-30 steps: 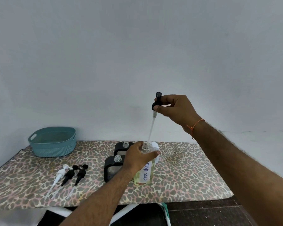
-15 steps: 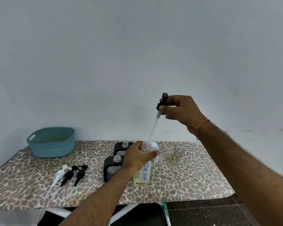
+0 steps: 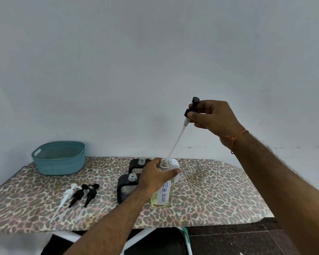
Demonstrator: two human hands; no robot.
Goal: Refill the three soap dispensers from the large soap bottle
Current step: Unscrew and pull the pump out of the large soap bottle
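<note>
A clear bottle [image 3: 162,196] labelled "DISH SOAP", holding yellowish liquid, stands on the leopard-print board [image 3: 210,192]. My left hand [image 3: 155,176] grips its shoulder just below the open neck. My right hand [image 3: 212,119] holds a black pump head [image 3: 191,107] up high; its clear tube slants down with the tip at the bottle's mouth. Two black dispensers [image 3: 126,188] [image 3: 136,165] with open necks stand just left of the bottle. A white object [image 3: 175,162] shows behind the bottle, mostly hidden.
Three loose pumps, one white [image 3: 67,195] and two black [image 3: 77,195] [image 3: 90,194], lie on the board's left part. A teal basket [image 3: 60,158] sits at the back left corner against the grey wall. The board's front edge drops to a dark floor.
My right hand has drawn the pump head upward and to the right, tilting the tube until only its tip stays at the bottle's neck. My left hand has kept its grip.
</note>
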